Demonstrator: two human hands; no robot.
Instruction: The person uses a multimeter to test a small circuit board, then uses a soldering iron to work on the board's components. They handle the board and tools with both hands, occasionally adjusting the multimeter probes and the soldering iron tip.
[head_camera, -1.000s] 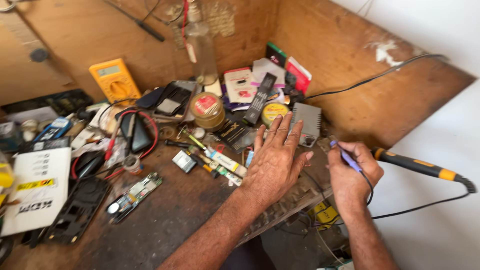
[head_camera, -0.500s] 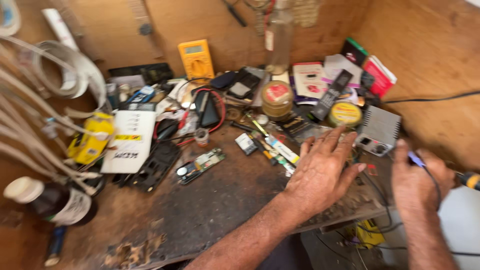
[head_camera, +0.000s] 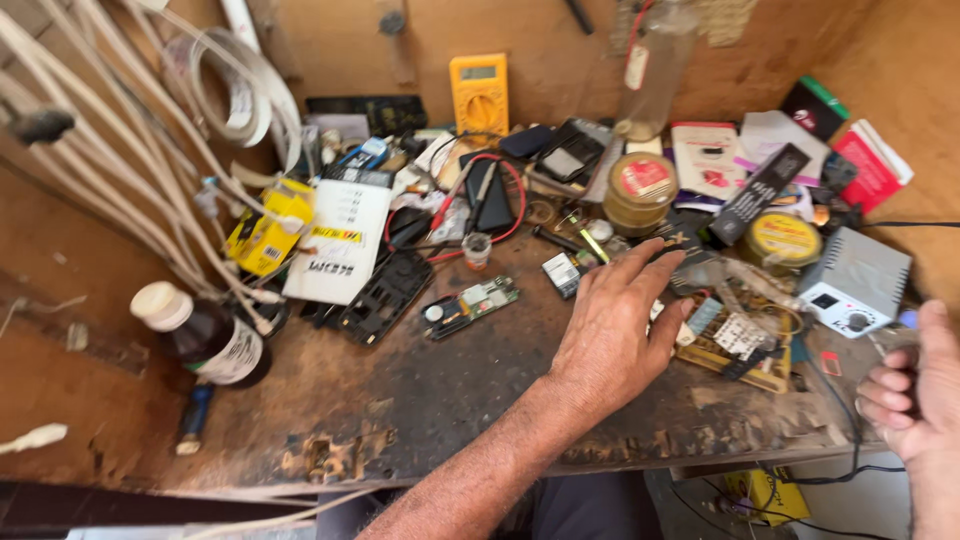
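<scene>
worn, scorched wooden bench (head_camera: 420, 400) in a plywood corner, cluttered with electronics scrap.

left hand (head_camera: 610, 335) lies palm down with fingers spread flat, gripping nothing; its fingertips (head_camera: 668, 262) reach a dark cluster of small parts, and just beside the fingers on the right sits a tan circuit board (head_camera: 735, 345) with white stickers and mounted components, lying flat near the bench's front edge. whether the hand touches the board, can't tell.

right hand (head_camera: 915, 390) is at the frame edge, off the bench, fingers curled in (a dark cable runs just below it; can't tell if it holds anything).

packages: yellow multimeter (head_camera: 479, 93) upright against the back wall, round tin with red label (head_camera: 641, 190) behind the left hand, yellow-lidded tin (head_camera: 780, 240) right of it, grey box with a knob (head_camera: 853, 282) further right, red carton (head_camera: 872, 165) in the back right corner, white card with a yellow stripe (head_camera: 340, 240) centre-left, brown bottle with white cap (head_camera: 205, 335) lying at far left.
</scene>
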